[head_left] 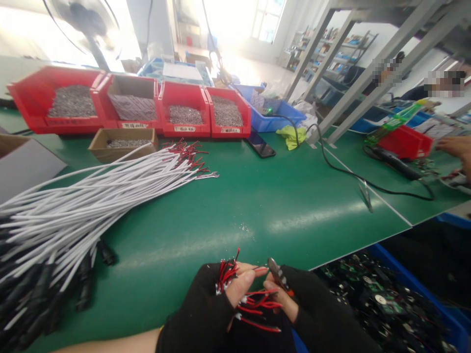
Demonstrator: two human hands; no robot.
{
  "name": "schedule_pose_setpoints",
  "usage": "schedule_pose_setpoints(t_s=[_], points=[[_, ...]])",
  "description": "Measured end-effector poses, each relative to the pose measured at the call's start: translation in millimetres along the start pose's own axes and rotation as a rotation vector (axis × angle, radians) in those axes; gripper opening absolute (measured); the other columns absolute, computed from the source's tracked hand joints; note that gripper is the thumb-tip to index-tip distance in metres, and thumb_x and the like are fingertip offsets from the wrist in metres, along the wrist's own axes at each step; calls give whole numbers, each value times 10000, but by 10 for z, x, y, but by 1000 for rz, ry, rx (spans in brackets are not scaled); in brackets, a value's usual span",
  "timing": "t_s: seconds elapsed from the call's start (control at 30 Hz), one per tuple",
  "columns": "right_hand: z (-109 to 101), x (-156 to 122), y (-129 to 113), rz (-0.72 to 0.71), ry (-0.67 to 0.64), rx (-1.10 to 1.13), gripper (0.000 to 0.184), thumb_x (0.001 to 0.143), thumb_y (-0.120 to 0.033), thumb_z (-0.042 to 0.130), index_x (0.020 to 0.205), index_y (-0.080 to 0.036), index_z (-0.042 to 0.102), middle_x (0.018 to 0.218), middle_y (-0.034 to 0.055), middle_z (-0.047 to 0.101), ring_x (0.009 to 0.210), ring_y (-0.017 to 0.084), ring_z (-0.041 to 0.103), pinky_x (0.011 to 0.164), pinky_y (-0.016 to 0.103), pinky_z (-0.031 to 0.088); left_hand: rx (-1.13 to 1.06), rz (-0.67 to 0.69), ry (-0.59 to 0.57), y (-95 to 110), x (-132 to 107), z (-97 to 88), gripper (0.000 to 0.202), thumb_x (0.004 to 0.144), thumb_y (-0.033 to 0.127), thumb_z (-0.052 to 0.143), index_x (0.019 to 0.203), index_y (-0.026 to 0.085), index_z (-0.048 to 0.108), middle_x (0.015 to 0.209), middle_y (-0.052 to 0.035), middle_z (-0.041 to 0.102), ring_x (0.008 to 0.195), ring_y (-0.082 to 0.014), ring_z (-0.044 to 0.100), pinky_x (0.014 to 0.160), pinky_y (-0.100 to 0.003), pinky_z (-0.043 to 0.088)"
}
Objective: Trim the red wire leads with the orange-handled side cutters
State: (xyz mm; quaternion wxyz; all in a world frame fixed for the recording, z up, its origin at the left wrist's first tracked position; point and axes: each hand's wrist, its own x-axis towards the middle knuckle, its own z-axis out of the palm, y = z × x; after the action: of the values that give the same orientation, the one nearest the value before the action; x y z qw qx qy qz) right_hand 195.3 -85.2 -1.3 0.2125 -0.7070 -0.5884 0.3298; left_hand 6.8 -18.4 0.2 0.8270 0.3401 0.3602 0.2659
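Observation:
My left hand [208, 301], in a black fingerless glove, is closed around a bunch of red-and-black wires [259, 310]. Their thin ends fan out past my thumb and fingers, and one wire is pinched toward the right. My right hand [316, 306], gloved the same way, grips a small pair of cutting pliers [280, 277]. The jaws point up and left, close to the tip of the pinched wire; I cannot tell whether they touch it. Most of the pliers' handles are hidden in my palm. Small bright scraps [243, 227] lie on the green table [228, 206] beyond my hands.
White cables [121, 184] with black connectors lie on the left, a wrench [208, 175] beside them. Red bins [186, 105] of small metal parts line the back, near a phone [261, 145]. Tweezers [365, 196] and a black cord [342, 170] lie right. A co-worker's hand [458, 147] shows far right.

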Motion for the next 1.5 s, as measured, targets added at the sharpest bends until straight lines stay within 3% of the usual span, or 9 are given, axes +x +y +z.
schedule_pose_setpoints(t_s=[0.27, 0.77, 1.0, 1.23, 1.5], points=[[5, 3, 16, 1, -15, 30, 356, 931, -480, 516, 1152, -261, 688, 1145, 102, 685, 1082, 245, 655, 933, 397, 556, 38, 10, -14, -10, -16, -8, 354, 849, 477, 669, 841, 125, 703, 750, -54, 697, 688, -161, 619, 626, -223, 470], [-14, 32, 41, 6, -35, -22, 346, 932, -470, 519, 1160, -275, 690, 1149, 95, 691, 1052, 254, 666, 904, 417, 563, 30, -65, 75, -17, -25, -1, 486, 742, 574, 734, 919, 125, 682, 777, -82, 721, 694, -193, 643, 598, -253, 489], [1, 24, 49, -29, -43, -39, 337, 953, -446, 521, 1160, -221, 662, 1125, 100, 686, 1030, 218, 661, 900, 410, 557, 34, -25, 34, -1, -22, 19, 422, 782, 544, 706, 858, 130, 692, 735, -70, 714, 669, -179, 635, 600, -246, 484], [-131, 81, -88, -139, -126, -20, 280, 965, -372, 544, 1025, -114, 633, 932, 50, 662, 766, 118, 642, 703, 277, 564, 33, -45, 22, -57, 0, -20, 491, 776, 575, 702, 892, 98, 676, 759, -114, 720, 683, -217, 652, 611, -282, 484], [-132, 71, -134, -156, -110, 1, 259, 970, -358, 536, 1032, -124, 628, 940, 49, 652, 764, 114, 630, 696, 269, 560, 1, -39, 34, -44, 10, -10, 503, 750, 590, 723, 892, 108, 685, 772, -103, 725, 705, -213, 657, 626, -278, 495]])
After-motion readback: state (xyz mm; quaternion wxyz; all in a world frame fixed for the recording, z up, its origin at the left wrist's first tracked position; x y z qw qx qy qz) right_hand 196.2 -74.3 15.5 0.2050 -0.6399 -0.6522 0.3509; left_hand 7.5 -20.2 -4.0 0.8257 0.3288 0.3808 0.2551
